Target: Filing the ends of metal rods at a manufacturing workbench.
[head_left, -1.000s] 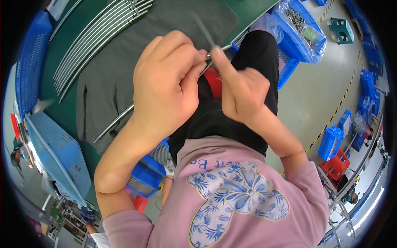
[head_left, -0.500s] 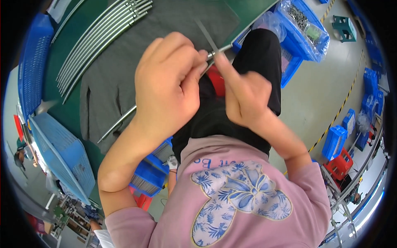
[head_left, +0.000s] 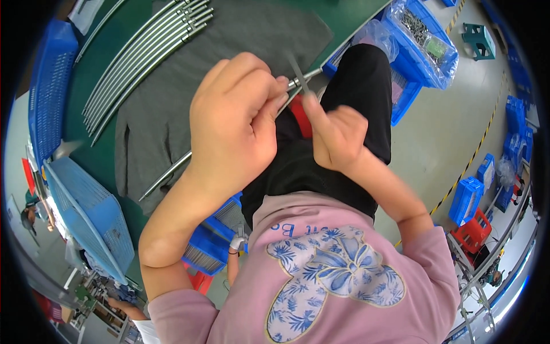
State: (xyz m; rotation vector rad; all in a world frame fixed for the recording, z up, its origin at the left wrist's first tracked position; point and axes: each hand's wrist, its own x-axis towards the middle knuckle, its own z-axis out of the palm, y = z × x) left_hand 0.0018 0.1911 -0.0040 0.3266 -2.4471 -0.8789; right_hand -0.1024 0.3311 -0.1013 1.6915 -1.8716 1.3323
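Note:
My left hand (head_left: 235, 114) is closed around a slim metal rod (head_left: 166, 175), which slants from the lower left up past my fingertips. A wider collar shows near the rod's upper right end. In my right hand (head_left: 341, 137) is a thin, flat grey strip that looks like a file (head_left: 299, 73), gripped under the thumb. It crosses the rod just beyond my left fingertips. Whether the two touch is hard to make out. Beneath my hands lies a dark grey cloth (head_left: 154, 114) on the green tabletop (head_left: 106, 74).
Several similar metal rods (head_left: 134, 66) lie side by side at the upper left. Blue baskets (head_left: 91, 215) stand along the left. A blue bin (head_left: 424, 40) of small metal parts is at the upper right, near a green stool (head_left: 479, 41). A gloved hand (head_left: 238, 243) shows by blue bins below.
My right hand has shifted slightly down and left, and the file has moved along with it across the rod. My left hand keeps its hold; the whole view has shifted a little.

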